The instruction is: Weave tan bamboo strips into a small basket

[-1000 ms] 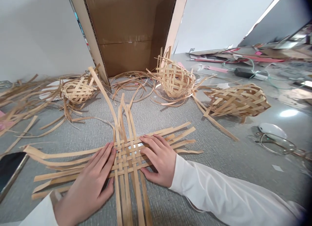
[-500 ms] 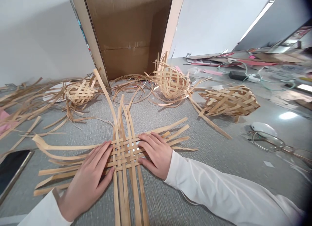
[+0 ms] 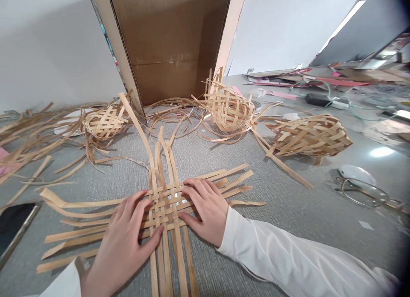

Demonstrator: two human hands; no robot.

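Left hand [image 3: 123, 248]: open, fingers spread, resting flat on the bamboo weave [image 3: 168, 205]. Right hand [image 3: 206, 211]: open, likewise flat on it. Weave lies between and under both hands, on the table [image 3: 288, 216].

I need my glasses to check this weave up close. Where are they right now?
The wire-rimmed eyeglasses lie toward the right of the head view, just below a white computer mouse and lower right of a woven bamboo basket.

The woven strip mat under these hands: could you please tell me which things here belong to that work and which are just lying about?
Belonging to the work: woven strip mat, left hand, right hand.
Lying about: eyeglasses, smartphone, white computer mouse, cardboard box.
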